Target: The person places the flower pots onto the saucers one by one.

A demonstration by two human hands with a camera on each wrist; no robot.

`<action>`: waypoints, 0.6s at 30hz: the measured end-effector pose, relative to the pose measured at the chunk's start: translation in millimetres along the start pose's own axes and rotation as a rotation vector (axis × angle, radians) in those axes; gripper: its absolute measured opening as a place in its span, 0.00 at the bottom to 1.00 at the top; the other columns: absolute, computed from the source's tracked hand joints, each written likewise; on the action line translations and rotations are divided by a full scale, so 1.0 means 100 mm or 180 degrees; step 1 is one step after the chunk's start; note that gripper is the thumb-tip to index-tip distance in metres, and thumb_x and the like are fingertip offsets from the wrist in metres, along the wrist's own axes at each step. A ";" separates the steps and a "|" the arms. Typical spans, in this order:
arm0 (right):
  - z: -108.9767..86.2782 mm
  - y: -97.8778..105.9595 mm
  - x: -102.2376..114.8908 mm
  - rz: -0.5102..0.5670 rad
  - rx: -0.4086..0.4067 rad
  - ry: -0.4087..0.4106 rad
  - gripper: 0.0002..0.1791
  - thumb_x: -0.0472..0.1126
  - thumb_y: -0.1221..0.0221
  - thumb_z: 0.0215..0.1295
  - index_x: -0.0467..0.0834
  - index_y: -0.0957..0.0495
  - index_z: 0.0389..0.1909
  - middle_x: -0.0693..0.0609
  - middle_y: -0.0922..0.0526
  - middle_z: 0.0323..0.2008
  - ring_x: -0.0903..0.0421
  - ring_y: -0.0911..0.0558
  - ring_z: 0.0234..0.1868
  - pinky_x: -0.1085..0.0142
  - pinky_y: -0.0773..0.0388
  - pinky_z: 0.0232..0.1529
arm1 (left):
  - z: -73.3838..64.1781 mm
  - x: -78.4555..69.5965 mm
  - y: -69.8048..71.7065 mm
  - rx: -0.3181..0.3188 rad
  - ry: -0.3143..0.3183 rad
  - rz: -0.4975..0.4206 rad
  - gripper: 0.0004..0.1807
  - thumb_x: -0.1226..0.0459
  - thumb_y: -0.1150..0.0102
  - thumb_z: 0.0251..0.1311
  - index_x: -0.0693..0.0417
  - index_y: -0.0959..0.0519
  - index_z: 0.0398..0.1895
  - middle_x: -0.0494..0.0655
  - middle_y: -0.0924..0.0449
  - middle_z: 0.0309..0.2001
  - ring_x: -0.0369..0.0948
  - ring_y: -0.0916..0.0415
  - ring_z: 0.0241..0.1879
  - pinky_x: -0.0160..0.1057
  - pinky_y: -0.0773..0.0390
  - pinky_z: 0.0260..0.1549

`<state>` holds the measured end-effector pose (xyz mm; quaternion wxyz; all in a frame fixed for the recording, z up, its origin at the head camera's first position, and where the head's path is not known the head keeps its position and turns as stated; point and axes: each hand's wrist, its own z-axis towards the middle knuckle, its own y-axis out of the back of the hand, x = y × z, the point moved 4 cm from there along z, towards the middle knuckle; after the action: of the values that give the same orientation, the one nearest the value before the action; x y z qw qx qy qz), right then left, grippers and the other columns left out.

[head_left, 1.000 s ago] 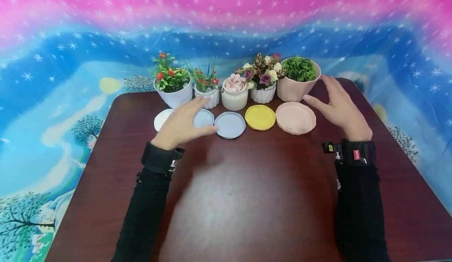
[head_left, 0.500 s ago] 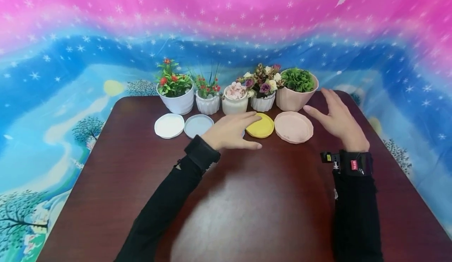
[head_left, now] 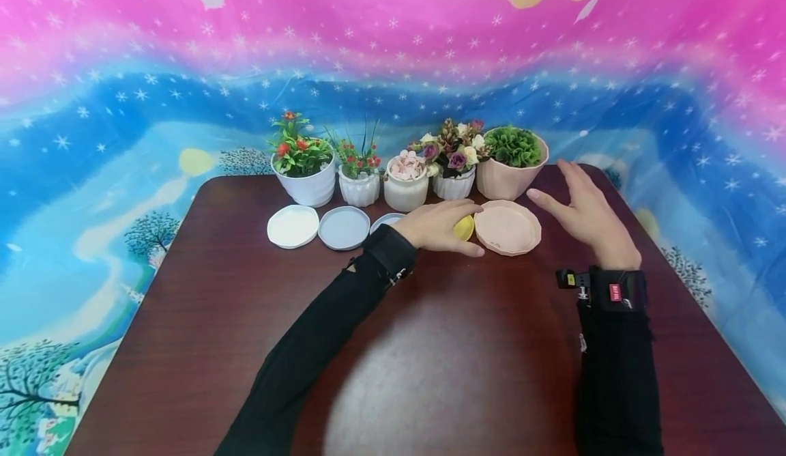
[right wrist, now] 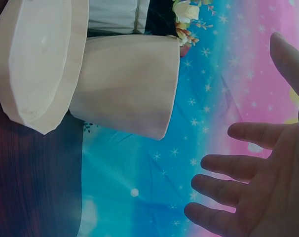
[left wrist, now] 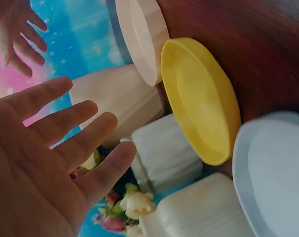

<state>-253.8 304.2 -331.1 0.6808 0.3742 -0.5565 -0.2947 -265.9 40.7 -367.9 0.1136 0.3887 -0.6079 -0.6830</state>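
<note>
My left hand (head_left: 437,226) is held out with fingers straight over the yellow saucer (head_left: 466,228), partly covering it and a blue saucer (head_left: 385,221) in the head view. Seen from the left wrist, that palm and its spread fingers (left wrist: 97,173) hold nothing. My right hand (head_left: 592,220) hovers to the right of the pink saucer (head_left: 508,229) and the pink pot (head_left: 505,181) of green leaves, thumb apart from the fingers. From the right wrist, the fingers (right wrist: 223,168) are extended and apart from the pink pot.
Behind the saucers, a row of potted flowers includes a white pot (head_left: 309,190) with red blooms, a small ribbed pot (head_left: 359,190), a cream jar (head_left: 406,195) and a fluted pot (head_left: 454,186). A white saucer (head_left: 293,226) and a grey-blue saucer (head_left: 344,229) lie left on the brown table (head_left: 215,306).
My left hand has swept right, from over the white and grey-blue saucers to the yellow one. The right hand stays nearly in place, and the head view has tilted up slightly.
</note>
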 end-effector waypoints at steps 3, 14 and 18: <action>0.00 -0.01 0.01 -0.0004 0.0017 0.0010 0.54 0.64 0.45 0.79 0.38 0.60 0.87 0.31 0.58 0.85 0.30 0.55 0.84 0.30 0.55 0.78 | 0.11 0.01 -0.02 -0.0008 0.0028 -0.0060 0.49 0.35 0.34 0.63 0.46 0.35 0.83 0.44 0.34 0.79 0.40 0.34 0.75 0.43 0.29 0.69; 0.00 -0.01 0.03 0.0013 0.0050 0.0012 0.54 0.64 0.44 0.79 0.38 0.59 0.87 0.32 0.57 0.85 0.31 0.55 0.84 0.32 0.54 0.78 | 0.41 -0.11 -0.14 0.0036 0.0041 -0.0088 0.53 0.37 0.34 0.62 0.49 0.40 0.85 0.51 0.42 0.83 0.46 0.41 0.80 0.48 0.31 0.72; -0.01 0.00 0.03 0.0010 0.0060 0.0006 0.53 0.63 0.44 0.79 0.38 0.58 0.87 0.32 0.56 0.85 0.31 0.54 0.84 0.32 0.53 0.78 | 0.48 -0.14 -0.19 0.0079 0.0017 -0.0119 0.53 0.38 0.34 0.64 0.52 0.40 0.85 0.54 0.44 0.83 0.48 0.42 0.81 0.46 0.34 0.74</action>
<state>-251.9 301.6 -329.9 0.6782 0.3800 -0.5592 -0.2879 -282.4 89.4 -382.0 0.0976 0.4032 -0.6086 -0.6764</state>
